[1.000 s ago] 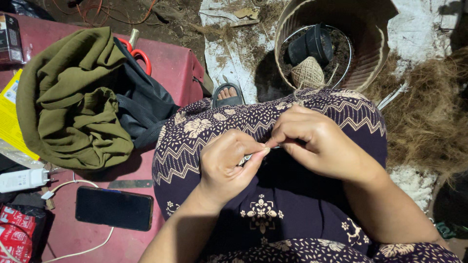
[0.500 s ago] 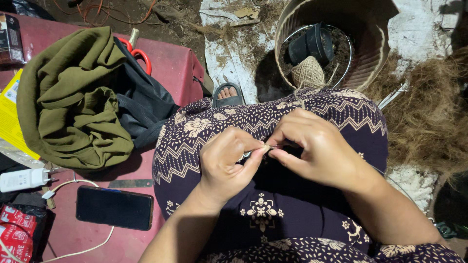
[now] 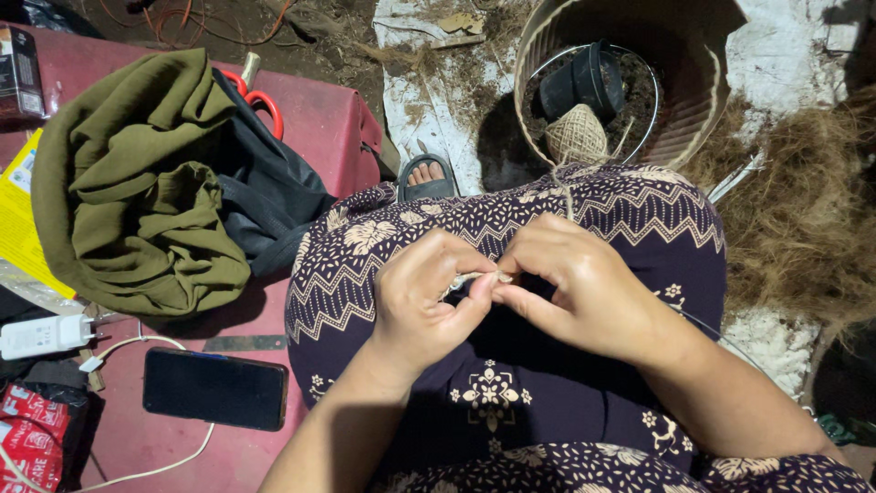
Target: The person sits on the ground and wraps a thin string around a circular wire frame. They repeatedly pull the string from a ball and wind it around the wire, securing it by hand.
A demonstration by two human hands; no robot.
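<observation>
Hardly anything shifts since the earlier frames: both hands stay together over the lap, fingertips only creeping a little along the strand

- Left hand [image 3: 424, 306] and right hand [image 3: 584, 297] meet thumb-tip to thumb-tip, both pinched shut on a short piece of pale twine [image 3: 473, 277] between them
- Twine's long axis runs left to right between the two pinches; hands equally near, each touching it
- A thin strand climbs from the right hand's far side, over the patterned skirt [image 3: 493, 402], toward the twine ball [image 3: 575, 134]
- Ball lies far from the hands, slightly right, inside the woven basket [image 3: 703, 100], just beside a black pot [image 3: 584, 80]

Counts: one twine ball, one basket, one black pot, two hands, one sandalled foot [image 3: 427, 175] showing beyond the knee

Left side, on the red bench [image 3: 319, 119]: one olive cloth [image 3: 137, 183] heaped on a dark bag [image 3: 265, 192], one pair of red-handled scissors [image 3: 260, 96] far behind, one black phone [image 3: 215, 389] near, one white charger [image 3: 41, 336] with cable, one flat metal ruler [image 3: 245, 343]. Dry fibre [image 3: 803, 219] piled at right on the ground
</observation>
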